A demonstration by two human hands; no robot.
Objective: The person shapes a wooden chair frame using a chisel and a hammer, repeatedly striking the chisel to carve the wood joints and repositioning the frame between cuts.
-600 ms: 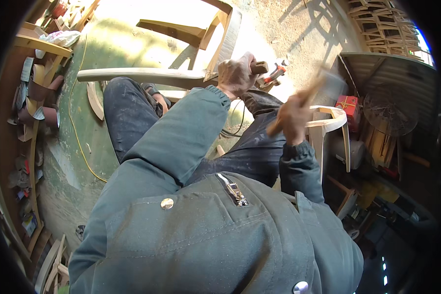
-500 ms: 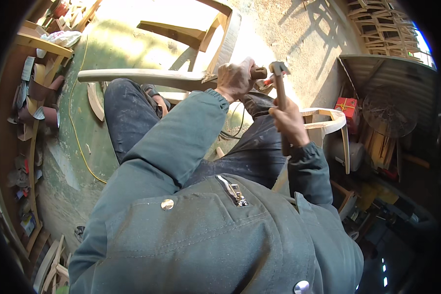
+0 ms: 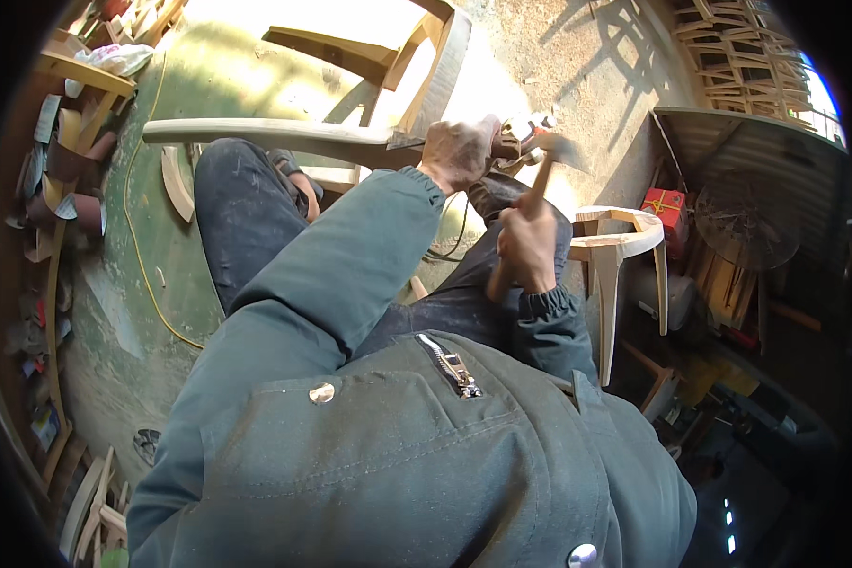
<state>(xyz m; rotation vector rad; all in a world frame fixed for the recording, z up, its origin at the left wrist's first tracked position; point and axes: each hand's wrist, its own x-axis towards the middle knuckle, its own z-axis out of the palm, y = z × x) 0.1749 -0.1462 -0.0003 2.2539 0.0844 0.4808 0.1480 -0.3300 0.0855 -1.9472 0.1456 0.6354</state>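
My right hand point(image 3: 528, 244) is closed round the wooden handle of a hammer point(image 3: 538, 185), whose head is smeared by motion close to my left hand. My left hand point(image 3: 456, 153) is in a fist round a short brown wooden handle point(image 3: 505, 145); what the handle belongs to is hidden. That fist is against the joint of a pale wooden chair frame point(image 3: 275, 133), which lies across in front of me above my knees. One long curved member of the frame points left, and darker wood rises beyond the fist.
Right of my leg stands a small rounded wooden frame point(image 3: 615, 237) on legs, before a red box point(image 3: 665, 206). A yellow cord point(image 3: 142, 260) runs along the floor at left. Sandpaper strips point(image 3: 71, 180) hang from a wooden rack. Chair parts are stacked at the far right point(image 3: 743, 57).
My right hand has moved lower and slightly left with the hammer, its head now tilted nearer the handle in my left fist. My left hand keeps its place, nearly unmoved.
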